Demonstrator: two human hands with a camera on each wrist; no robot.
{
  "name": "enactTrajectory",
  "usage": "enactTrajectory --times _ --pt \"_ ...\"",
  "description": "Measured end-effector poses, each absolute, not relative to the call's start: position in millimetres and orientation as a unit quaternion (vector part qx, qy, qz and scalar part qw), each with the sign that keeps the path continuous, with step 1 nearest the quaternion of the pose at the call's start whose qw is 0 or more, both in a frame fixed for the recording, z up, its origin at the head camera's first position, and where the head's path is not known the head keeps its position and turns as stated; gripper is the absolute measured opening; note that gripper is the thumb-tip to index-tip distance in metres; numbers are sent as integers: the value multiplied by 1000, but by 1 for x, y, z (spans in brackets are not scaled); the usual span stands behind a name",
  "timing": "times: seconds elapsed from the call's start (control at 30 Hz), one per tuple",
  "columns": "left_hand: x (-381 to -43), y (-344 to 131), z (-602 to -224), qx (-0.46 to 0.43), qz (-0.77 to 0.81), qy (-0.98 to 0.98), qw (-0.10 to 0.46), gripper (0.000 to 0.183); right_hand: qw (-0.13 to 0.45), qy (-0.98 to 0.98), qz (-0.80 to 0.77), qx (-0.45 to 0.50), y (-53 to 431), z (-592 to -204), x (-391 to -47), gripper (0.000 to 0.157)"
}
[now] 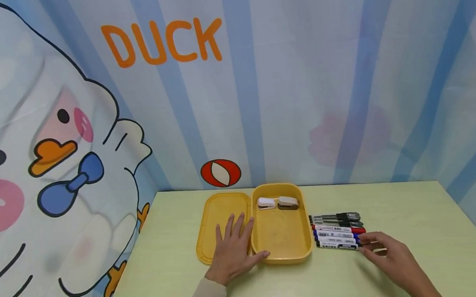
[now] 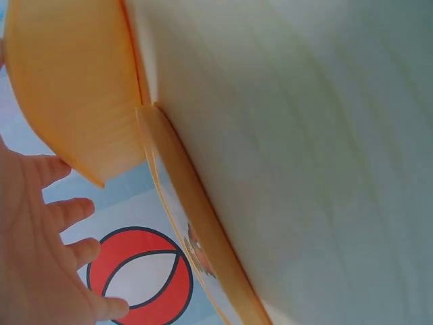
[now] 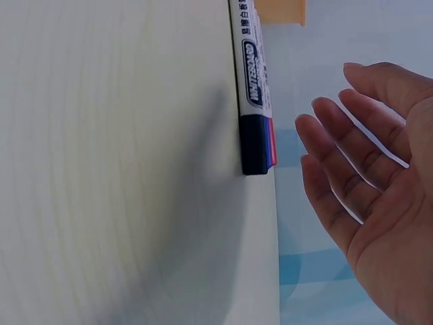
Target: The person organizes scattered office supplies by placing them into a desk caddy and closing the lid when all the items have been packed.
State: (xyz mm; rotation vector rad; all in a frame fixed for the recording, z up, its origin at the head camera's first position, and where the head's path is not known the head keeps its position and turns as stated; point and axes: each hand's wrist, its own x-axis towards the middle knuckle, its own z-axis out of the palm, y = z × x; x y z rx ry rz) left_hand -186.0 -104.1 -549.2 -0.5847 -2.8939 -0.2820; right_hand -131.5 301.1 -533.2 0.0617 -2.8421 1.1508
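Observation:
My left hand [image 1: 234, 254] is spread with straight fingers over the left wall of a yellow plastic bin [image 1: 283, 242], its thumb at the near rim. Two small staplers lie at the bin's far end, one white [image 1: 266, 203] and one with a dark base [image 1: 287, 203]. Right of the bin lies a row of markers: a black whiteboard marker [image 1: 337, 245] in front, then blue-capped ones [image 1: 333, 235] and a red-capped one [image 1: 338, 229]. Beside their capped ends is my right hand [image 1: 391, 259], fingers loosely bent. The right wrist view shows a gap between that hand and the black marker [image 3: 254, 74].
A flat yellow lid [image 1: 221, 204] lies left of the bin, partly under my left hand in the head view. Black pens [image 1: 336, 217] lie behind the markers. The pale table [image 1: 425, 218] ends at a curtain [image 1: 285, 117] with a duck print.

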Motion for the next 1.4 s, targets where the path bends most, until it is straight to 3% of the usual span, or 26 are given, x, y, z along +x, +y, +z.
enactTrajectory --times 0.33,1.4 --pt "-185 -105 -549 -190 -88 -974 91 101 57 -935 344 65 320 -543 -144 35" --pt "-184 -103 -548 -187 -116 -973 66 101 4 -943 323 78 338 -557 -158 29"
